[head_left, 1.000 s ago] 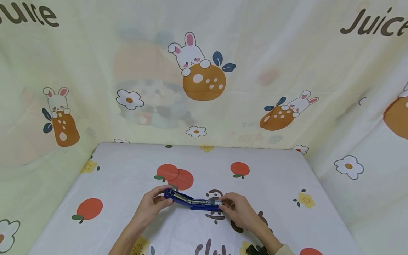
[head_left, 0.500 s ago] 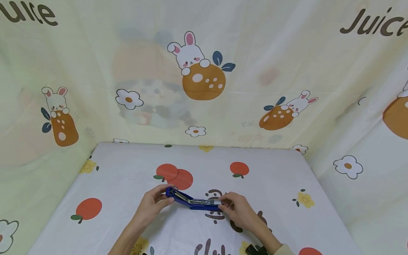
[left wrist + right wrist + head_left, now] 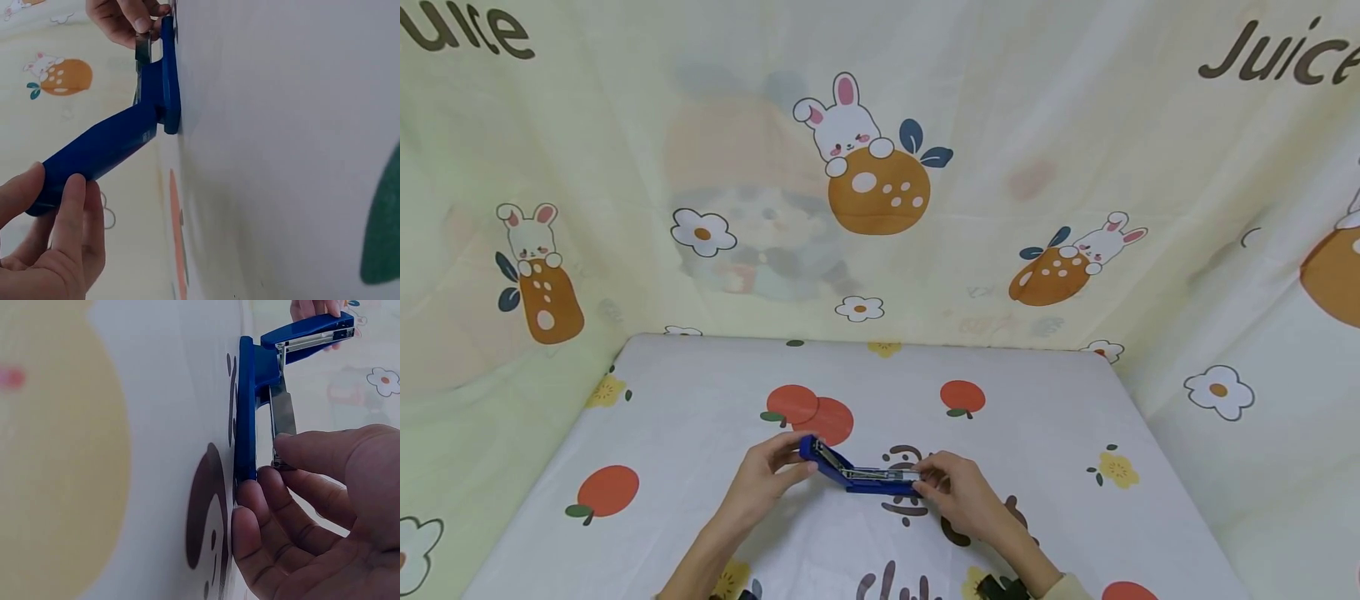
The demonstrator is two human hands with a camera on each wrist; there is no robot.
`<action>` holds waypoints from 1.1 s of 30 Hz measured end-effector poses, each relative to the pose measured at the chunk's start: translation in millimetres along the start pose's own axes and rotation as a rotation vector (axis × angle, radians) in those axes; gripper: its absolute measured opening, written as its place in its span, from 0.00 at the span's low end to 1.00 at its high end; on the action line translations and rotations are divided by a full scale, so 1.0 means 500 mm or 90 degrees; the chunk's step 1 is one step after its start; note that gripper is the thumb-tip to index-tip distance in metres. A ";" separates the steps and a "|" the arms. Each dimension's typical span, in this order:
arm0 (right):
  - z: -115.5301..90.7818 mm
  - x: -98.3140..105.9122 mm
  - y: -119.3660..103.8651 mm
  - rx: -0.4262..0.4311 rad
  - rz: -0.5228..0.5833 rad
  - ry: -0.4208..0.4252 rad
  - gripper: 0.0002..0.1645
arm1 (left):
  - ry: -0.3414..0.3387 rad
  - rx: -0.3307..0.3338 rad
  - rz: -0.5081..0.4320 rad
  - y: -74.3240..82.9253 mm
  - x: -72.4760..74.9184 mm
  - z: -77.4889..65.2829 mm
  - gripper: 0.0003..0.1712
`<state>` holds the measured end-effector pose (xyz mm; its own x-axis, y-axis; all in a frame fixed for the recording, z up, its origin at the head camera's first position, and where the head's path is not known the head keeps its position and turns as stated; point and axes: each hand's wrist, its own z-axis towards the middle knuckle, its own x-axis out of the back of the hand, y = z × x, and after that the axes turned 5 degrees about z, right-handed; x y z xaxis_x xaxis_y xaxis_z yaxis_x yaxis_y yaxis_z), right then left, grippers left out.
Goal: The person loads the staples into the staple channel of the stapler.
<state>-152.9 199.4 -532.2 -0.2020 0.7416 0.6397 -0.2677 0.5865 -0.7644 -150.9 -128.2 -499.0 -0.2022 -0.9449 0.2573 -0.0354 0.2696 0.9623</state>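
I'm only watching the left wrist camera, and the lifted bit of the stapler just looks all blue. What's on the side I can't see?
Observer: A shiny metal strip runs along the inside of the stapler's lifted part; the right wrist view shows it.
Operator: Ooh! Are there any clothes I can't see?
Observer: Yes, the head view shows a pale sleeve on the right forearm, at the bottom edge.
Operator: And any words on the wall?
Observer: Yes, the head view shows "Juice" in big dark letters, upper right on the hanging cloth.
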 end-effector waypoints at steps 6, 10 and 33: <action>0.002 0.000 0.001 -0.004 -0.001 -0.001 0.09 | -0.010 -0.016 -0.002 0.007 -0.004 0.000 0.26; 0.003 0.000 -0.001 -0.009 -0.002 0.000 0.09 | -0.010 -0.013 0.003 0.008 -0.009 0.006 0.24; 0.001 0.001 0.000 -0.009 0.002 -0.001 0.10 | -0.001 -0.021 0.044 0.008 -0.042 0.020 0.20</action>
<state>-153.6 199.5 -531.8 -0.2050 0.7427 0.6374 -0.2534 0.5888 -0.7675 -156.4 -105.4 -501.2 -0.2046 -0.9242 0.3224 0.0110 0.3272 0.9449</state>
